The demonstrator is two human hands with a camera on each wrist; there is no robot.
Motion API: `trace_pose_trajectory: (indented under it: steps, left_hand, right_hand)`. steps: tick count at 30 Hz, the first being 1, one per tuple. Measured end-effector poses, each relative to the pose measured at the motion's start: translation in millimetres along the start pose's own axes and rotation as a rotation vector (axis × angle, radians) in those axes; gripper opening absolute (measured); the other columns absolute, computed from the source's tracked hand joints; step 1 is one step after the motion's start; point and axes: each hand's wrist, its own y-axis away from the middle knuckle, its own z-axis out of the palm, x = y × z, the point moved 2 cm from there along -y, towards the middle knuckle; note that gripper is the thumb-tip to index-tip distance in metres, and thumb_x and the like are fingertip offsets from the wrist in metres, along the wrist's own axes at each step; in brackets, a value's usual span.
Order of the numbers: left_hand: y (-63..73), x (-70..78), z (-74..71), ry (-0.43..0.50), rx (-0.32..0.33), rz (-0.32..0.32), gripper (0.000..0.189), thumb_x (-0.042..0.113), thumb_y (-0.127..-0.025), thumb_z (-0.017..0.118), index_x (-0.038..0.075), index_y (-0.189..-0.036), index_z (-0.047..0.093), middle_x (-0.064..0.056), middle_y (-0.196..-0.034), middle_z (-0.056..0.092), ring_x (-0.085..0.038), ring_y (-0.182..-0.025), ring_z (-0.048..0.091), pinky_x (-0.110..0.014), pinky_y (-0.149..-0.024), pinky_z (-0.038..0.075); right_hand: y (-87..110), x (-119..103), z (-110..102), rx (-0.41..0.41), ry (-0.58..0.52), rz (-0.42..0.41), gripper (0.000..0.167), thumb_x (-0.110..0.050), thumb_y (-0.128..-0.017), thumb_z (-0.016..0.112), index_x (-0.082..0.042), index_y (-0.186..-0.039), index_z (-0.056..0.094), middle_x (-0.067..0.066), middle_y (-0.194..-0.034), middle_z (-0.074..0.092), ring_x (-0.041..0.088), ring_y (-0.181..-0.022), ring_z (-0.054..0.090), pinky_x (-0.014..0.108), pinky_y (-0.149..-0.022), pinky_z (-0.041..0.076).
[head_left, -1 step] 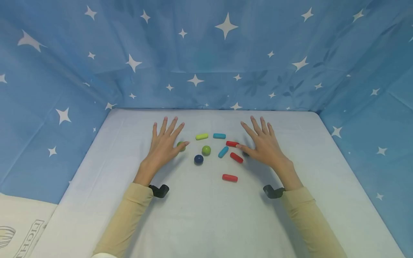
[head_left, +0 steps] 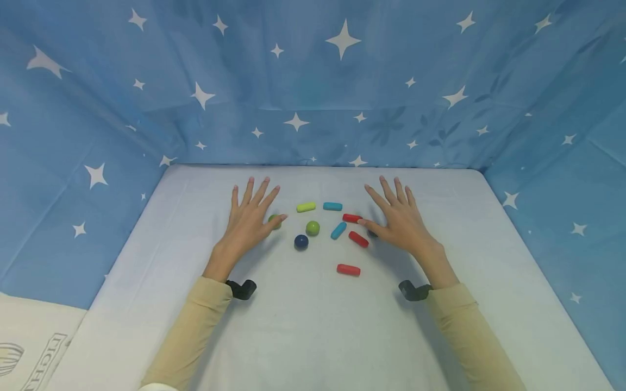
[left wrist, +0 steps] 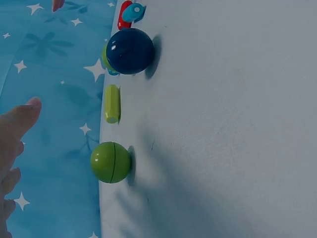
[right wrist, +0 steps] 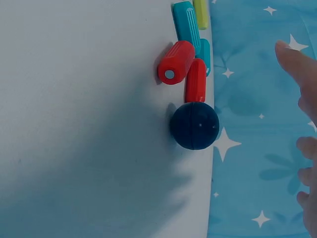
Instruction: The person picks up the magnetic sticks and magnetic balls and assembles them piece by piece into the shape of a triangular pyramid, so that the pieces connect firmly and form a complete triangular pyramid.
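Both hands are spread with straight fingers and hold nothing. The left hand (head_left: 246, 222) hovers over the table's left part, its thumb partly covering a green ball (left wrist: 110, 162). Over the right part is the right hand (head_left: 403, 220); its thumb overlaps a red stick (head_left: 351, 218) and hides most of a dark blue ball (right wrist: 194, 126). Between the hands lie a yellow-green stick (head_left: 306, 207), two blue sticks, one at the back (head_left: 332, 206), and a second red stick (head_left: 358, 239). Another green ball (head_left: 312, 227) and another dark blue ball (head_left: 301, 242) sit left of centre.
A third red stick (head_left: 349, 269) lies nearest the front on the white table (head_left: 313, 336). A blue curtain (head_left: 313, 81) with white stars surrounds the back and sides. Black wrist mounts (head_left: 242, 289) sit at both cuffs.
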Motion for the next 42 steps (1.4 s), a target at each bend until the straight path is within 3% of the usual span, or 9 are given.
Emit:
trace_pose_trajectory:
  steps: [10, 14, 17, 21, 24, 29, 32, 42]
  left_hand:
    - [2.9, -2.5, 3.7, -0.014, 0.01, -0.003, 0.075, 0.053, -0.1, 0.061, 0.02, -0.162, 0.035, -0.009, -0.172, 0.02, -0.038, -0.16, 0.004, -0.069, -0.124, 0.0]
    - [5.0, 1.5, 4.9, 0.115, -0.022, 0.03, 0.07, 0.047, -0.1, 0.064, 0.016, -0.159, 0.04, -0.009, -0.17, 0.026, -0.038, -0.159, 0.011, -0.067, -0.125, 0.008]
    - [8.9, 8.3, 6.0, 0.289, -0.067, 0.054, 0.065, 0.038, -0.1, 0.068, 0.01, -0.155, 0.046, -0.012, -0.166, 0.034, -0.038, -0.157, 0.021, -0.062, -0.126, 0.018]
    - [13.9, 18.3, 9.9, 0.482, -0.111, 0.047, 0.057, 0.026, -0.098, 0.071, 0.003, -0.147, 0.054, -0.015, -0.157, 0.048, -0.037, -0.149, 0.038, -0.055, -0.122, 0.032]
    - [15.8, 25.4, 15.1, 0.541, -0.135, 0.036, 0.05, 0.022, -0.097, 0.073, 0.001, -0.141, 0.059, -0.016, -0.149, 0.057, -0.035, -0.143, 0.048, -0.052, -0.118, 0.04]
    - [17.4, 33.3, 25.5, 0.541, -0.151, 0.035, 0.045, 0.02, -0.094, 0.076, -0.001, -0.133, 0.065, -0.017, -0.138, 0.065, -0.034, -0.131, 0.06, -0.049, -0.109, 0.05]
    - [18.2, 35.9, 31.2, 0.552, -0.153, 0.036, 0.044, 0.017, -0.093, 0.077, -0.001, -0.131, 0.066, -0.017, -0.134, 0.067, -0.034, -0.124, 0.064, -0.046, -0.103, 0.054]
    - [19.0, 39.8, 43.5, 0.579, -0.166, 0.007, 0.045, 0.015, -0.091, 0.079, -0.003, -0.13, 0.066, -0.017, -0.125, 0.071, -0.028, -0.111, 0.068, -0.041, -0.096, 0.057]
  right_hand:
    - [0.8, -0.9, 2.8, 0.029, -0.024, -0.022, 0.082, -0.043, -0.091, 0.076, -0.013, -0.158, 0.04, 0.026, -0.167, 0.025, 0.054, -0.154, 0.015, 0.072, -0.122, 0.011]
    - [1.7, -1.7, 6.1, 0.086, -0.079, -0.044, 0.071, -0.033, -0.09, 0.078, -0.004, -0.149, 0.051, 0.029, -0.158, 0.039, 0.055, -0.148, 0.028, 0.073, -0.118, 0.022]
    - [4.2, -5.0, 8.4, 0.093, -0.172, -0.047, 0.061, -0.023, -0.09, 0.079, -0.002, -0.142, 0.057, 0.028, -0.151, 0.048, 0.05, -0.141, 0.038, 0.07, -0.114, 0.033]
    - [8.7, -13.7, 10.9, 0.034, -0.293, -0.024, 0.053, -0.017, -0.091, 0.079, -0.003, -0.139, 0.06, 0.021, -0.147, 0.053, 0.041, -0.136, 0.043, 0.061, -0.109, 0.045]
    - [12.4, -21.5, 13.6, -0.001, -0.34, -0.029, 0.05, -0.016, -0.091, 0.079, -0.003, -0.136, 0.061, 0.019, -0.142, 0.056, 0.038, -0.132, 0.049, 0.057, -0.106, 0.051]
    - [18.7, -31.5, 20.2, -0.02, -0.42, -0.072, 0.044, -0.013, -0.091, 0.079, -0.001, -0.13, 0.065, 0.018, -0.128, 0.064, 0.036, -0.109, 0.063, 0.052, -0.093, 0.059]
    - [23.3, -35.1, 24.2, -0.064, -0.455, -0.057, 0.043, -0.014, -0.089, 0.081, -0.002, -0.127, 0.066, 0.016, -0.119, 0.067, 0.032, -0.098, 0.065, 0.049, -0.085, 0.061]
    - [39.5, -44.2, 32.7, -0.343, -0.489, 0.01, 0.038, -0.024, -0.088, 0.083, -0.01, -0.121, 0.071, 0.0, -0.109, 0.072, 0.016, -0.098, 0.065, 0.029, -0.084, 0.059]
